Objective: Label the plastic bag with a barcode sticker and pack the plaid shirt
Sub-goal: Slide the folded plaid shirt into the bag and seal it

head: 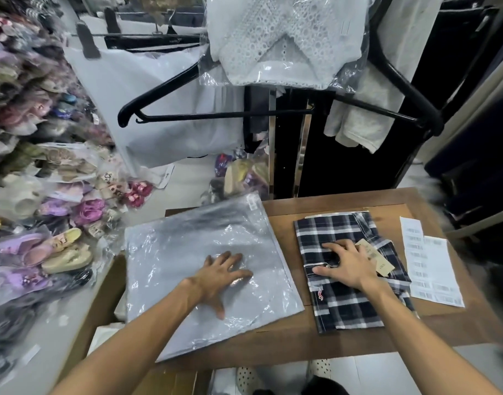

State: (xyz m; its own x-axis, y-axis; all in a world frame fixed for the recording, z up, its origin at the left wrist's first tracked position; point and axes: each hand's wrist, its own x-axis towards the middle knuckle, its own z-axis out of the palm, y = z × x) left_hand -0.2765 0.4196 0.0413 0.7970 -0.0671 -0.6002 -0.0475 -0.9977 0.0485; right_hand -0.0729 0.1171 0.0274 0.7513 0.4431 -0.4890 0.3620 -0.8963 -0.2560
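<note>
A clear plastic bag (187, 246) lies flat on the left half of a small wooden table (287, 334), hanging over its left edge. A small barcode sticker (251, 205) shows at its far corner. My left hand (220, 276) rests flat on the bag, fingers spread. To the right lies the folded navy-and-white plaid shirt (341, 303) with a brown paper tag (374, 256). My right hand (346, 263) presses flat on the shirt's middle, fingers apart. White sheets of barcode stickers (433, 269) lie at the table's right side.
Bagged shoes and slippers (65, 206) are heaped on the floor at left. A black hanger (216, 115), a bagged white lace garment (284, 41) and hanging clothes stand behind the table. A cardboard box (102, 303) sits at the table's left.
</note>
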